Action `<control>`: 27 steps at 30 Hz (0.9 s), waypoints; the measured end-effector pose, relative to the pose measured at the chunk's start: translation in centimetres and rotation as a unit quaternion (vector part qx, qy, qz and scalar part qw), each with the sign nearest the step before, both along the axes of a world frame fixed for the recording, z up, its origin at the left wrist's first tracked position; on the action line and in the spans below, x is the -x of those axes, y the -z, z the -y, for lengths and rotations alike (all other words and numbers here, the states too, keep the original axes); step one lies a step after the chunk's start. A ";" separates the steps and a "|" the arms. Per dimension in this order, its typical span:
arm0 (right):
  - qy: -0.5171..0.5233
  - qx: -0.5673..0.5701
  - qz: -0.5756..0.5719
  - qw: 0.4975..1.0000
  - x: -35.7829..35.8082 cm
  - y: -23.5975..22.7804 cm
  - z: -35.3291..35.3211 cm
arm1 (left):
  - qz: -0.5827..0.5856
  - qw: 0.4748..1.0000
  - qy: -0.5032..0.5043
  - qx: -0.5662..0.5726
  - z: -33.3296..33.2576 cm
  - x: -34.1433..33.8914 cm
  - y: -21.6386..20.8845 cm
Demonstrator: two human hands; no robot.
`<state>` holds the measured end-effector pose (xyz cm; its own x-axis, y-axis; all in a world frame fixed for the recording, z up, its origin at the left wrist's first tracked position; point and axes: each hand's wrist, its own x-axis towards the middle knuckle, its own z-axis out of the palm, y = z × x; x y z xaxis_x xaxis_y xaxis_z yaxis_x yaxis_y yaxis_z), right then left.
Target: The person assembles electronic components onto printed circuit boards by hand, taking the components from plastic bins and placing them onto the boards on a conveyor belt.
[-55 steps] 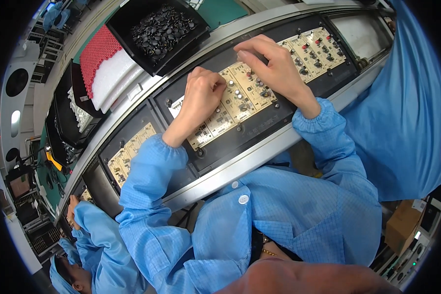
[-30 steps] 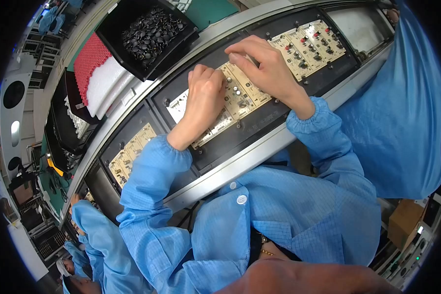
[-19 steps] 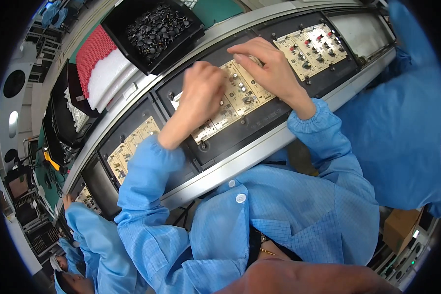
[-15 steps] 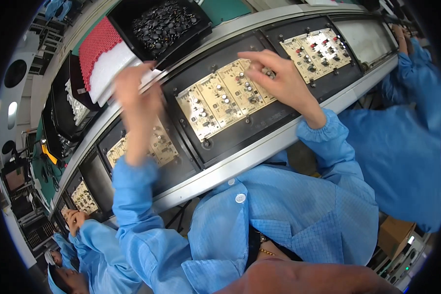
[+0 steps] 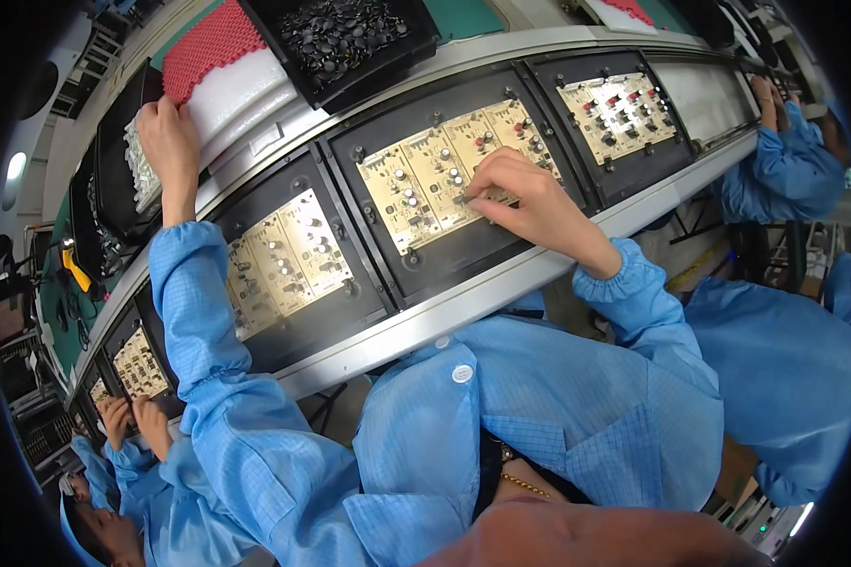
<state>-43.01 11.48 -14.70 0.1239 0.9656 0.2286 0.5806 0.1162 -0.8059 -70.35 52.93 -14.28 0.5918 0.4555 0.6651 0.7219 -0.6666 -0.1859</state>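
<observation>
My left hand (image 5: 170, 146) is stretched out at the far left, between the red bubble sheet (image 5: 213, 47) and a black bin of white parts (image 5: 144, 172). Its fingers bend downward and their tips are partly hidden. Over the middle group of tan circuit boards (image 5: 421, 189), my right hand (image 5: 529, 203) is closed in a pinch. A small dark electronic component (image 5: 464, 199) shows at its fingertips, touching or just above a board. These boards sit in a black carrier frame (image 5: 454, 255) and carry small capacitors and other parts.
More boards lie in carriers to the left (image 5: 288, 260) and right (image 5: 617, 118). A black bin of black disc-shaped components (image 5: 340, 42) stands beyond the metal rail (image 5: 397, 331). A yellow-handled tool (image 5: 76, 272) lies on the green bench. Co-workers in blue stand on both sides.
My left hand has moved left, from above the rail to the bin of white parts. My right hand has come down nearer and to the left, its fingers closing into a pinch.
</observation>
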 end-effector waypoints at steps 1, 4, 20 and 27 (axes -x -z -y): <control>-0.018 -0.018 0.022 0.999 0.0 0.2 -0.1 | -0.010 1.000 -0.021 -0.019 0.2 0.1 0.0; -0.012 -0.083 0.093 0.992 0.4 1.0 -0.2 | -0.055 0.998 -0.041 -0.015 0.6 0.4 -0.2; -0.065 -0.077 0.239 0.966 0.2 1.2 -0.5 | -0.174 0.973 -0.122 -0.089 2.4 -0.2 -1.3; -0.073 -0.073 0.274 0.956 0.6 0.9 -0.5 | -0.090 0.994 -0.019 -0.053 7.0 -0.5 -2.2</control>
<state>-43.64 11.97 -15.61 -0.1874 0.9161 0.3545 0.8795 0.3172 -0.3547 -69.80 45.94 -12.10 0.6886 0.4134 0.5957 0.6954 -0.6092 -0.3811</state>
